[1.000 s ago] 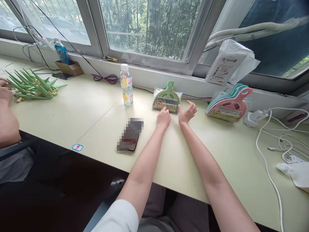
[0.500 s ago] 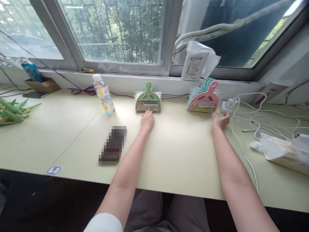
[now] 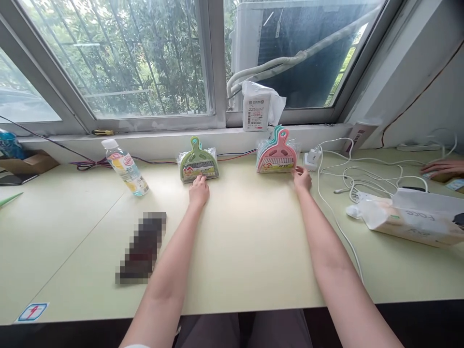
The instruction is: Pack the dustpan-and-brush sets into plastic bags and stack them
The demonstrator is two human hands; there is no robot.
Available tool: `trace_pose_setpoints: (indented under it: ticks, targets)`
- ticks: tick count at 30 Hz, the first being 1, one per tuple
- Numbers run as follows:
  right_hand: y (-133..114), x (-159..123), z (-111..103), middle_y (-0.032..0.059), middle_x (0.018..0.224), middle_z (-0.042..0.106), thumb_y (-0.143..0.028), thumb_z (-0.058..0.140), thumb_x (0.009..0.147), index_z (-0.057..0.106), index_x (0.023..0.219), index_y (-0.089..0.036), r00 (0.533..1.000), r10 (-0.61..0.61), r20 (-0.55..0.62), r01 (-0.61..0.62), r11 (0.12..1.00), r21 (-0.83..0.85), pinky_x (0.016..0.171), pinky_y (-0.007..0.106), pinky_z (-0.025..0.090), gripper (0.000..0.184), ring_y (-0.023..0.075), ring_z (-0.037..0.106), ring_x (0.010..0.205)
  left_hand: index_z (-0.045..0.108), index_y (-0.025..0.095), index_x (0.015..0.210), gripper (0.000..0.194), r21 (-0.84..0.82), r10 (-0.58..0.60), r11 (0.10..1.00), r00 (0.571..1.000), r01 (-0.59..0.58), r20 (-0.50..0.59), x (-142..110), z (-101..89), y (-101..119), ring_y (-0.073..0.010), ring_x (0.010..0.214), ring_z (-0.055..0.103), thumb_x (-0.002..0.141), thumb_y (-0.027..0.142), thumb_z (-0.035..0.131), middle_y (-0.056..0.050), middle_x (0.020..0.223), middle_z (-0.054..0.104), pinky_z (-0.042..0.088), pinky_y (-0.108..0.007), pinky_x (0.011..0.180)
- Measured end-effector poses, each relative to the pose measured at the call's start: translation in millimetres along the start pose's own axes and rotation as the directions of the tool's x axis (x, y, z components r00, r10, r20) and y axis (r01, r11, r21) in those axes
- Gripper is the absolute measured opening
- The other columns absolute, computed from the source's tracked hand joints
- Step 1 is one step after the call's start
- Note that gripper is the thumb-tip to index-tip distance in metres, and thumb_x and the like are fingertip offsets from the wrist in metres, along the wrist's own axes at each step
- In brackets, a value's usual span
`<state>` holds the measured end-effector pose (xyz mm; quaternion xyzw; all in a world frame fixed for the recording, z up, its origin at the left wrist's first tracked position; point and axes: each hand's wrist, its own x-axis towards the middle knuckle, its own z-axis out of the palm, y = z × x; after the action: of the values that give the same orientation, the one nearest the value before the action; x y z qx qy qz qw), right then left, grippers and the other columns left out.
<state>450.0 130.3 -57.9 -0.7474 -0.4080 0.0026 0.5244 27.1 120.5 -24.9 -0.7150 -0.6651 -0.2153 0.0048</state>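
A green mini dustpan set (image 3: 197, 163) in a clear wrapper leans at the back of the pale table (image 3: 246, 251), under the window. My left hand (image 3: 198, 189) rests palm down just in front of it, fingertips touching its lower edge. To the right stands a stack of several wrapped dustpan sets, pink in front (image 3: 277, 155). My right hand (image 3: 302, 178) lies at the stack's lower right corner, fingers curled and touching the wrapper; whether they grip it is unclear.
A water bottle (image 3: 125, 167) stands left of the green set, a phone (image 3: 142, 247) lies nearer me. White cables (image 3: 357, 174), a charger (image 3: 311, 157) and a tissue pack (image 3: 409, 217) crowd the right. Another person's hand (image 3: 440, 167) rests far right. A white parcel (image 3: 259, 108) sits on the sill.
My right hand has swung from beside the green set to the pink stack's corner. My left hand stays at the green set. The view has turned right.
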Motion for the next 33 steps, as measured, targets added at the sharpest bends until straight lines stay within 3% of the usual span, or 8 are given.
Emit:
trace_pose_setpoints:
  ticks: [3,10,17,22,27,33]
  targets:
    - [-1,1,0,0.0085,0.111,0.065,-0.044,0.058,0.080,0.059,0.108,-0.024,0.994,0.105,0.030,-0.106,0.994,0.012,0.093,0.048,0.037,0.034,0.0257,0.058,0.096,0.054,0.020,0.128,0.045,0.029,0.027,0.999,0.999,-0.027,-0.016,-3,-1.9,1,-0.0233,0.129,0.045,0.087,0.016,0.036,-0.008,0.145,0.046,0.036,-0.037,0.107]
    - [-9,-4,-2,0.0106,0.110,0.064,-0.048,0.063,0.073,0.060,0.094,-0.024,0.992,0.122,-0.009,-0.122,0.993,0.000,0.091,0.047,0.036,0.032,0.0323,0.048,0.112,0.065,0.020,0.110,0.036,0.120,0.064,0.991,0.995,-0.054,-0.077,-13,-8.8,7,-0.0262,0.123,0.048,0.087,0.019,0.037,-0.011,0.140,0.047,0.030,-0.042,0.111]
    - [-12,-4,-3,0.0072,0.103,0.064,-0.051,0.064,0.075,0.054,0.092,-0.024,0.986,0.159,0.055,-0.157,0.987,-0.037,0.092,0.048,0.034,0.034,0.0282,0.054,0.103,0.066,0.020,0.108,0.035,0.113,0.061,0.992,0.995,-0.052,-0.077,-12,-8.5,7,-0.0271,0.121,0.048,0.088,0.020,0.036,-0.012,0.138,0.047,0.030,-0.042,0.110]
    - [-17,-10,-6,0.0091,0.109,0.063,-0.044,0.064,0.076,0.057,0.085,-0.023,0.991,0.136,-0.014,-0.137,0.987,-0.080,0.089,0.045,0.036,0.023,0.0317,0.049,0.113,0.065,0.020,0.108,0.035,0.114,0.059,0.992,0.995,-0.049,-0.080,-12,-4.8,5,-0.0266,0.121,0.048,0.088,0.019,0.037,-0.011,0.139,0.046,0.031,-0.041,0.109]
    - [-16,-12,-5,0.0090,0.097,0.068,-0.040,0.061,0.079,0.062,0.089,-0.021,0.996,0.093,-0.011,-0.094,0.994,-0.065,0.085,0.041,0.038,0.022,0.0282,0.055,0.098,0.065,0.020,0.109,0.035,0.112,0.056,0.993,0.996,-0.047,-0.073,-12,-5.0,5,-0.0262,0.122,0.047,0.088,0.019,0.037,-0.011,0.139,0.046,0.032,-0.040,0.108]
    - [-16,-12,-2,0.0116,0.101,0.068,-0.038,0.063,0.076,0.065,0.092,-0.019,1.000,-0.018,-0.023,0.014,0.989,-0.145,0.087,0.042,0.037,0.025,0.0284,0.054,0.099,0.065,0.018,0.108,0.035,0.103,0.081,0.992,0.993,-0.072,-0.084,-13,-4.5,4,-0.0281,0.121,0.048,0.087,0.018,0.038,-0.013,0.138,0.047,0.034,-0.043,0.106]
